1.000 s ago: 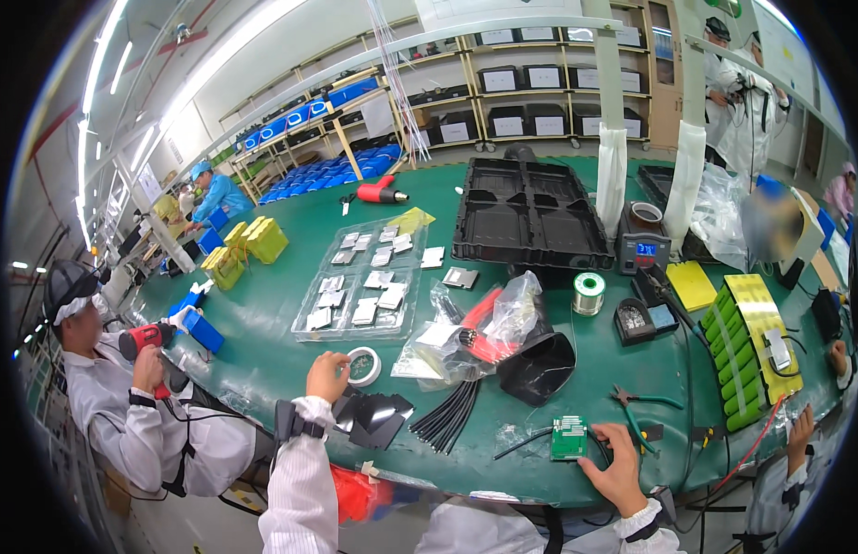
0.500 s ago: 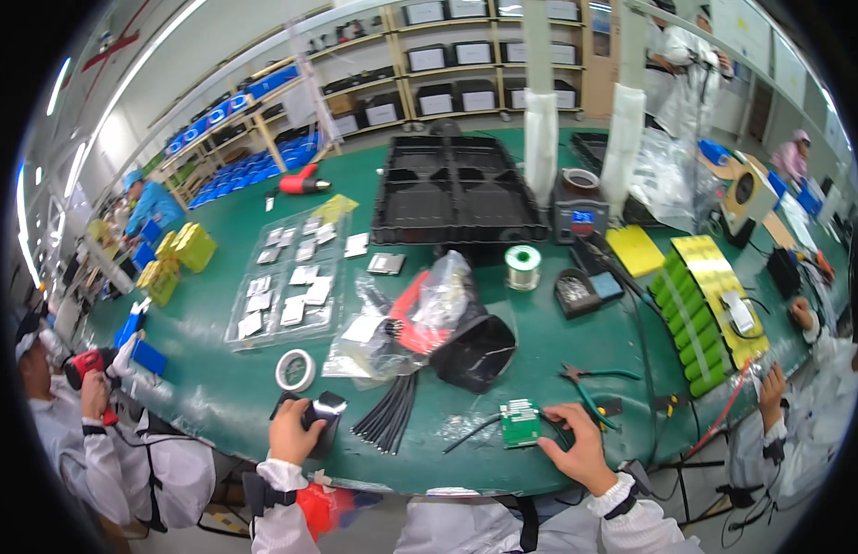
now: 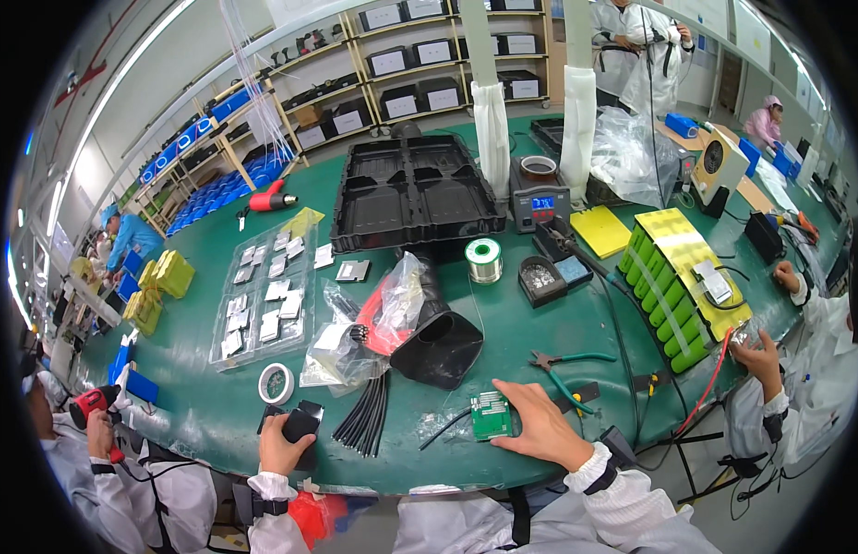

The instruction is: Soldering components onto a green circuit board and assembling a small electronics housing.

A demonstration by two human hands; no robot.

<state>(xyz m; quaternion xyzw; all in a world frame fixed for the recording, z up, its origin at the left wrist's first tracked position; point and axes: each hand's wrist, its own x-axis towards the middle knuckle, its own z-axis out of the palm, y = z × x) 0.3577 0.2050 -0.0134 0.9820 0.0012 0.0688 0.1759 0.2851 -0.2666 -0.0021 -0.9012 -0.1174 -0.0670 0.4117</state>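
My left hand (image 3: 283,445) is closed around a black, block-like thing (image 3: 303,422) at the near edge of the table; its exact kind I cannot make out. To its right, my right hand (image 3: 546,431) is spread at the right side of a small green circuit board (image 3: 491,415) lying on the table. The index finger is by the board's upper corner and the thumb by its lower one. A black wire (image 3: 444,427) runs out from the board's left side. Between my hands lies a bundle of black cables (image 3: 362,417). Green-handled pliers (image 3: 574,371) lie beyond my right hand.
A tape roll (image 3: 276,383), a clear tray (image 3: 263,300) of small parts and a black funnel-shaped piece (image 3: 440,351) lie ahead. Farther off are a solder spool (image 3: 485,260), a soldering station (image 3: 541,205) and a green battery pack (image 3: 664,300). Co-workers are on both sides.
The view has shifted, so things appear farther left. My right hand has moved left around the circuit board's right side. My left hand still holds the black thing.
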